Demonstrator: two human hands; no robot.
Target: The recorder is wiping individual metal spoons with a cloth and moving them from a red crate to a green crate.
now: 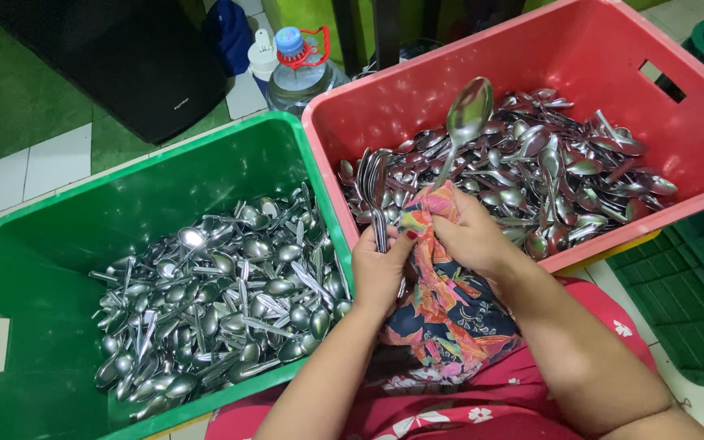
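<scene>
Right hand is clamped around a floral cloth wrapped on the handle of 1 spoon, whose long axis runs up and slightly right, bowl over the red crate. Left hand (just beside) is closed on a bundle of spoons; green crate lies left.

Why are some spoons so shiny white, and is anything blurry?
Head view: glare flares white on one spoon in the green crate; the raised spoon over the red crate gleams softly; hands and cloth look sharp; crate edges bend slightly near the frame's borders.
</scene>
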